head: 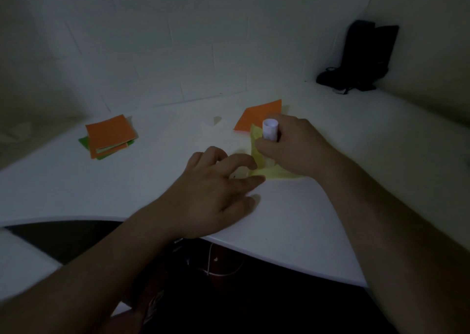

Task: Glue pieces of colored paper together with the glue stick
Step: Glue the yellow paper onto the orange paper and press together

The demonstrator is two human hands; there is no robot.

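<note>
A yellow paper square lies on the white table, mostly under my hands. My right hand is closed around a white glue stick, held upright with its lower end down on the yellow paper. My left hand rests on the table with its fingers spread, the fingertips pressing the yellow paper's left corner. An orange paper square lies flat just behind the yellow one, partly covered by it.
A stack of orange and green paper squares sits at the left of the table. A small pale cap-like object lies behind the hands. A black bag stands in the far right corner against the wall. The table's front edge curves inward.
</note>
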